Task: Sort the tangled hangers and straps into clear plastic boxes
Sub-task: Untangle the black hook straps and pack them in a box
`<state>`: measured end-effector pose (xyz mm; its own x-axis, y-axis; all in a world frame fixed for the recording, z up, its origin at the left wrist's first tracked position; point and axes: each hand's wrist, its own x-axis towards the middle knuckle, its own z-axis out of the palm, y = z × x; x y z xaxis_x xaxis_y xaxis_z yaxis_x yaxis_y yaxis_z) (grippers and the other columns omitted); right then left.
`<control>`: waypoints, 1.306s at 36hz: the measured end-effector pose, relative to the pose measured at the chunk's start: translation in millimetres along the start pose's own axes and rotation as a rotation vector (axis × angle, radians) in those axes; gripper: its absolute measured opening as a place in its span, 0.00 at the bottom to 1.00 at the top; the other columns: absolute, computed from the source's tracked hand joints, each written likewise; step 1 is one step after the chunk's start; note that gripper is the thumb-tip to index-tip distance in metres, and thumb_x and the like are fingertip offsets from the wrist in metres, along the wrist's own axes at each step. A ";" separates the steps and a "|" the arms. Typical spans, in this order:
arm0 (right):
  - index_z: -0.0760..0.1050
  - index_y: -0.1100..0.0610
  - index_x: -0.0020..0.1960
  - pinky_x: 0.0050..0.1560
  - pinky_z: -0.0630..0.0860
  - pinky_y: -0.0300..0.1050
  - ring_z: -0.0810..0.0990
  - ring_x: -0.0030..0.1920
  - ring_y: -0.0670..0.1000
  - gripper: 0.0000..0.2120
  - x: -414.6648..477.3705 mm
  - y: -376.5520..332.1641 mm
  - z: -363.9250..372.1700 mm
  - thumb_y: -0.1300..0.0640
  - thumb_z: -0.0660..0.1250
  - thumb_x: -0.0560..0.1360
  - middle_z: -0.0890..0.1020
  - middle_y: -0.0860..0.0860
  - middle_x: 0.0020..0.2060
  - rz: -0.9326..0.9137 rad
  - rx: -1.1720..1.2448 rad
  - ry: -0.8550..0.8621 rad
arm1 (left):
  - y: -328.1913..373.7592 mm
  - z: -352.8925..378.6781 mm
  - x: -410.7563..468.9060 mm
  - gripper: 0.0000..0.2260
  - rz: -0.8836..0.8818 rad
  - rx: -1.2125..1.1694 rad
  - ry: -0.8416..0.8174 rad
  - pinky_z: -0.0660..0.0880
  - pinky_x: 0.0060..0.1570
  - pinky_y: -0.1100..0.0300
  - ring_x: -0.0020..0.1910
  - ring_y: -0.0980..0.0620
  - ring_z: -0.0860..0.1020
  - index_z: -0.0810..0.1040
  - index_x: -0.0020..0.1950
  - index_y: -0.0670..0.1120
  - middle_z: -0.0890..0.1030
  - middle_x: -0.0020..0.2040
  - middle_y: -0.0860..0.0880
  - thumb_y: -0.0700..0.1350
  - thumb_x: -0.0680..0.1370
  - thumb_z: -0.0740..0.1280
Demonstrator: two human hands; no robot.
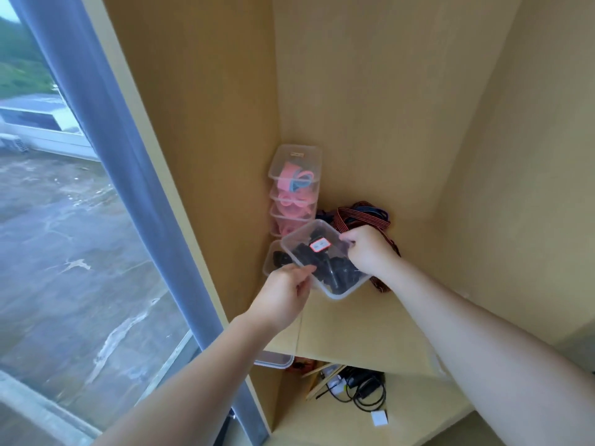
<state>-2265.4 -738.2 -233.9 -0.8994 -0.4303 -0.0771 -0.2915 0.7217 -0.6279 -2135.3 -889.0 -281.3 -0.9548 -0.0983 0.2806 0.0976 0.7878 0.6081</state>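
Currently you hold a clear box (346, 292) between both hands inside a wooden wardrobe, tilted above the shelf (370, 323). Your left hand (283, 294) has its grip clamped on the box's near left corner, thumb on top and fingers curled under the rim. Your right hand (367, 249) grips the far right edge, fingers hooked over the rim. The box is full of black pieces (335, 268); they are too jumbled to make out one by one. A white label (319, 244) with a red border sits on top.

Just behind the box, in the back left corner of the shelf, stands a stack of clear boxes (294, 156) holding pink straps (289, 175) and a bit of blue. A second clear box (269, 263) with dark contents sits at the foot of that stack, partly hidden by the one you hold. Behind your right hand, a loose heap of red-and-black striped straps (360, 217) lies on the shelf, with one end trailing out under your wrist.

Below the shelf, black cables (363, 387) lie coiled on the wardrobe floor. To your left hangs a blue curtain (122, 156).
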 end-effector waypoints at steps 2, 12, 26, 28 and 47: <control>0.75 0.56 0.68 0.63 0.74 0.48 0.76 0.62 0.56 0.21 8.9 -8.3 9.6 0.67 0.59 0.78 0.77 0.53 0.66 -0.010 -0.013 -0.018 | -14.5 -4.2 2.4 0.15 -0.007 0.010 0.006 0.64 0.50 0.79 0.54 0.50 0.78 0.75 0.67 0.42 0.79 0.55 0.46 0.40 0.81 0.62; 0.73 0.55 0.69 0.62 0.70 0.40 0.74 0.66 0.54 0.22 46.0 -19.8 46.3 0.68 0.59 0.78 0.74 0.53 0.69 -0.067 -0.118 -0.150 | -54.1 2.6 7.1 0.16 -0.076 0.044 -0.054 0.71 0.57 0.64 0.59 0.48 0.76 0.74 0.69 0.45 0.78 0.60 0.44 0.45 0.82 0.61; 0.79 0.59 0.63 0.63 0.70 0.50 0.69 0.63 0.57 0.15 46.0 7.6 32.5 0.56 0.63 0.79 0.75 0.54 0.62 -0.398 -0.339 0.011 | -41.4 13.0 25.1 0.10 -0.073 0.349 0.181 0.76 0.46 0.55 0.58 0.43 0.78 0.84 0.52 0.46 0.80 0.59 0.46 0.46 0.73 0.74; 0.79 0.59 0.63 0.62 0.70 0.50 0.70 0.62 0.56 0.15 40.7 15.4 32.9 0.55 0.63 0.79 0.76 0.53 0.61 -0.405 -0.359 -0.007 | -41.4 17.3 29.3 0.12 -0.127 0.332 0.195 0.73 0.47 0.59 0.60 0.47 0.77 0.82 0.58 0.47 0.78 0.62 0.49 0.49 0.76 0.70; 0.61 0.62 0.75 0.75 0.46 0.40 0.48 0.78 0.47 0.21 55.1 29.9 39.4 0.61 0.54 0.83 0.56 0.52 0.78 -0.384 -0.226 -0.202 | -43.7 24.0 43.1 0.11 0.016 0.357 0.226 0.76 0.35 0.55 0.42 0.44 0.79 0.85 0.47 0.46 0.83 0.45 0.50 0.43 0.66 0.79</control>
<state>-2310.9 -761.7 -287.4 -0.6380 -0.7692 -0.0357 -0.6735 0.5799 -0.4584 -2187.4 -913.1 -313.6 -0.8642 -0.1841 0.4682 -0.0297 0.9477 0.3179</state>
